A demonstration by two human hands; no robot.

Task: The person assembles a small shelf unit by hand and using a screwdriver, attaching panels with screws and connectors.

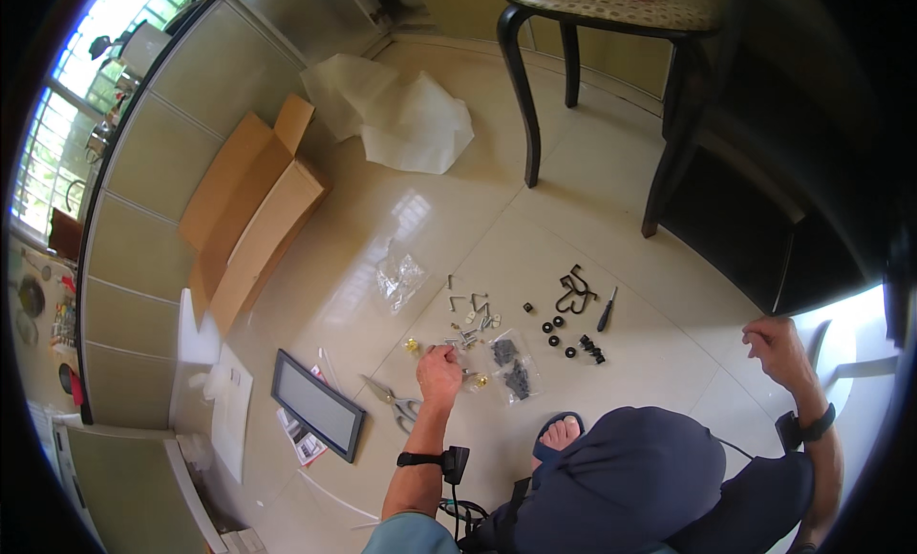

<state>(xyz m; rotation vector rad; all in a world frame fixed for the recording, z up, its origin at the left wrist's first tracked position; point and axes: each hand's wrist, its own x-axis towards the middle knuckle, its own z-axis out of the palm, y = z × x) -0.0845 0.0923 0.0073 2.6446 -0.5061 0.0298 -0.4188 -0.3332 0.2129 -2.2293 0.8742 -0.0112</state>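
My left hand point(439, 374) reaches down to the floor among small metal parts, its fingers curled; what they pinch, if anything, is hidden. Just beyond it lie loose screws point(466, 337) and several L-shaped metal pins point(479, 303). A clear bag of dark grey parts point(516, 368) is to the right of this hand, and small brass-coloured pieces point(412, 345) are close by. Scissors point(392, 401) rest open-bladed to its left. My right hand point(778, 351) is held out at the right, its fingers loosely curled with nothing visible in them.
Black wheels point(554, 341), black hooks point(575, 291) and a screwdriver point(607, 310) lie mid-floor. A dark-framed panel point(318, 404), an opened carton point(258, 210) and white wrapping point(411, 124) are to the left. A black-legged stool point(521, 95) stands ahead; a dark panel point(735, 220) is at right.
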